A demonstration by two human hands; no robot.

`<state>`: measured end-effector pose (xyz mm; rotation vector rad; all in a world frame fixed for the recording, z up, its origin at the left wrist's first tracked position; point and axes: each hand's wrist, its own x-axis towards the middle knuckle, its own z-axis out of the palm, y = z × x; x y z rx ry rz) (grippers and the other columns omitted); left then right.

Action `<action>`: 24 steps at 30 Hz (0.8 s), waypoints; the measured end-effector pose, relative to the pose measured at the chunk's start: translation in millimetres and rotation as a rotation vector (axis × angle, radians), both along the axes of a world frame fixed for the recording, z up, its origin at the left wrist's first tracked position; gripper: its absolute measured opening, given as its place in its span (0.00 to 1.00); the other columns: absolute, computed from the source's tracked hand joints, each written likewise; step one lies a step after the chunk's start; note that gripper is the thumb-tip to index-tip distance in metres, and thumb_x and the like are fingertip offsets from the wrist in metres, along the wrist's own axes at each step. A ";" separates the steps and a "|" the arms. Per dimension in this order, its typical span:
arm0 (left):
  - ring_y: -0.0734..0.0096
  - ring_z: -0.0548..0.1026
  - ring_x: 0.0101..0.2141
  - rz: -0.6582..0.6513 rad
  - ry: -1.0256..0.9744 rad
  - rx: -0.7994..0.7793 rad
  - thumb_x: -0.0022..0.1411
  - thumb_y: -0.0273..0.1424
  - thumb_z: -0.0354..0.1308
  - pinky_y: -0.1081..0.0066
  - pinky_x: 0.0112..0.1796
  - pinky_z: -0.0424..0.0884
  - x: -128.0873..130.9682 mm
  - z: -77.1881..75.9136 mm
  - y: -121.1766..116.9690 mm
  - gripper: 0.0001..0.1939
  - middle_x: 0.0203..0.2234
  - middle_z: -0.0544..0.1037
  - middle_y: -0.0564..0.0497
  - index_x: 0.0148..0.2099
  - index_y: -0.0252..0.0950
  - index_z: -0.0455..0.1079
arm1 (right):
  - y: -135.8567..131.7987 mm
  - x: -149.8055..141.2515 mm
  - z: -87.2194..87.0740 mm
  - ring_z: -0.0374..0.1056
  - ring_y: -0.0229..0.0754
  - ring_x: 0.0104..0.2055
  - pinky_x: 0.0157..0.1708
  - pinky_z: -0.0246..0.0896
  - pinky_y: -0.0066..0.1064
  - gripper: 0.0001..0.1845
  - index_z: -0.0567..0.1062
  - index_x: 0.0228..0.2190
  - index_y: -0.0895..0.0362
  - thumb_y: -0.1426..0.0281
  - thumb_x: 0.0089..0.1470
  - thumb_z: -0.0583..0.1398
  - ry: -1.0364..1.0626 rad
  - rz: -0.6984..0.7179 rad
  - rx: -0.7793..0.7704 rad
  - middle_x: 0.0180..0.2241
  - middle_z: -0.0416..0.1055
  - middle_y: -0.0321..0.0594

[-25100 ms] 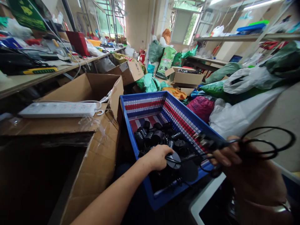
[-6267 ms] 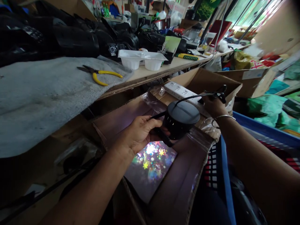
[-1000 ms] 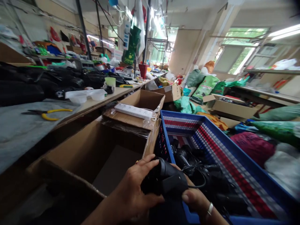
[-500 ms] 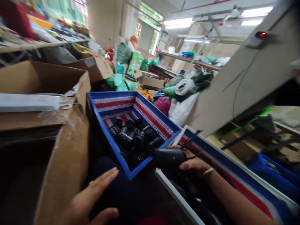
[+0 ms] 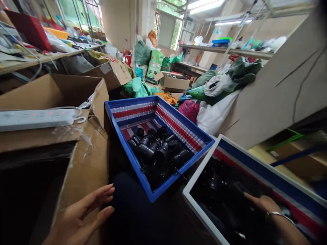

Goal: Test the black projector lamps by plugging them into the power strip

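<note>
My left hand (image 5: 81,214) rests open, fingers stretched out, against the side of a big cardboard box (image 5: 84,163) at the lower left. My right hand (image 5: 263,203) reaches down into a white-rimmed bin (image 5: 201,173) at the lower right, lying on dark black items; its fingers are flat and nothing shows in them. Between the two stands a blue crate (image 5: 122,136) with a striped liner, holding several black lamp units (image 5: 158,151) with cords.
A white power strip (image 5: 38,117) lies on the cardboard box flap. A workbench (image 5: 38,59) with clutter runs along the left. Bags (image 5: 219,85), cartons (image 5: 176,82) and shelves (image 5: 224,51) crowd the back. A beige panel (image 5: 281,88) leans at the right.
My right hand carried the black lamp unit from the blue crate's edge into the white-rimmed bin and let it go. My left hand stayed open by the cardboard box.
</note>
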<state>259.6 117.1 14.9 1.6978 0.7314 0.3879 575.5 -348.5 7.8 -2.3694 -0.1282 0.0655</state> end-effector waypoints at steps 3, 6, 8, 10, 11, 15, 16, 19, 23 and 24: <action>0.61 0.77 0.42 0.010 0.054 0.003 0.47 0.47 0.62 0.66 0.43 0.75 1.4 3.5 1.1 0.25 0.40 0.79 0.51 0.46 0.42 0.71 | 61.9 20.2 -1.8 0.68 0.56 0.28 0.32 0.58 0.47 0.18 0.73 0.17 0.56 0.56 0.45 0.59 0.051 0.100 -0.419 0.22 0.70 0.50; 0.60 0.76 0.43 -0.004 0.091 0.010 0.49 0.47 0.62 0.65 0.44 0.74 1.2 4.8 5.9 0.25 0.42 0.78 0.50 0.47 0.41 0.71 | 169.2 32.4 -17.3 0.70 0.49 0.39 0.40 0.64 0.40 0.20 0.73 0.43 0.58 0.62 0.50 0.57 -0.099 0.506 -0.264 0.37 0.73 0.46; 0.60 0.76 0.43 -0.064 0.120 0.010 0.50 0.45 0.62 0.65 0.45 0.74 0.3 5.4 10.0 0.25 0.43 0.78 0.50 0.49 0.41 0.70 | 242.0 35.5 -38.3 0.62 0.49 0.53 0.51 0.58 0.40 0.32 0.64 0.53 0.60 0.74 0.43 0.59 -0.239 0.791 -0.285 0.51 0.66 0.49; 0.61 0.76 0.43 -0.121 0.148 0.001 0.51 0.44 0.62 0.65 0.45 0.74 -1.0 6.4 13.0 0.25 0.43 0.78 0.49 0.50 0.41 0.70 | 298.5 38.9 -62.7 0.50 0.56 0.60 0.55 0.51 0.46 0.48 0.58 0.58 0.58 0.82 0.33 0.62 -0.300 0.953 -0.425 0.60 0.53 0.52; 0.61 0.76 0.43 -0.126 0.154 -0.007 0.51 0.43 0.61 0.65 0.44 0.74 -1.7 7.1 13.7 0.24 0.43 0.78 0.49 0.50 0.41 0.70 | 318.3 41.6 -74.0 0.46 0.59 0.62 0.56 0.49 0.49 0.51 0.58 0.58 0.58 0.85 0.29 0.62 -0.311 1.029 -0.474 0.61 0.50 0.53; 0.60 0.76 0.43 -0.041 0.121 -0.026 0.53 0.43 0.60 0.64 0.44 0.74 -4.6 10.2 10.9 0.22 0.42 0.78 0.47 0.49 0.39 0.71 | 345.6 53.1 -95.3 0.55 0.57 0.57 0.55 0.50 0.46 0.44 0.64 0.53 0.63 0.82 0.28 0.64 -0.331 1.225 -0.470 0.54 0.62 0.55; 0.60 0.76 0.43 -0.029 0.108 -0.034 0.53 0.43 0.60 0.63 0.44 0.74 -5.0 11.0 9.6 0.22 0.42 0.78 0.47 0.48 0.39 0.71 | 342.8 53.1 -92.5 0.57 0.56 0.55 0.54 0.51 0.46 0.42 0.65 0.52 0.65 0.80 0.30 0.64 -0.356 1.228 -0.445 0.52 0.64 0.55; 0.58 0.75 0.45 -0.014 0.080 -0.077 0.53 0.44 0.60 0.60 0.46 0.73 -1.9 15.1 6.9 0.23 0.43 0.78 0.46 0.49 0.40 0.71 | 323.7 39.8 -66.1 0.56 0.57 0.55 0.54 0.50 0.49 0.38 0.64 0.52 0.65 0.73 0.37 0.64 -0.548 1.181 -0.295 0.52 0.63 0.57; 0.57 0.70 0.51 0.007 0.019 -0.151 0.52 0.47 0.60 0.56 0.52 0.66 24.1 28.7 9.9 0.31 0.49 0.73 0.40 0.54 0.36 0.65 | 296.7 -3.4 -6.4 0.55 0.52 0.57 0.57 0.44 0.51 0.32 0.60 0.57 0.54 0.71 0.50 0.58 -0.791 1.261 -0.071 0.53 0.63 0.47; 0.57 0.69 0.52 -0.009 -0.022 -0.175 0.51 0.48 0.60 0.56 0.53 0.64 34.6 33.1 12.4 0.35 0.51 0.71 0.38 0.56 0.34 0.62 | 293.1 -15.6 9.4 0.55 0.50 0.57 0.59 0.41 0.51 0.32 0.58 0.58 0.51 0.72 0.53 0.57 -0.803 1.300 -0.039 0.54 0.64 0.44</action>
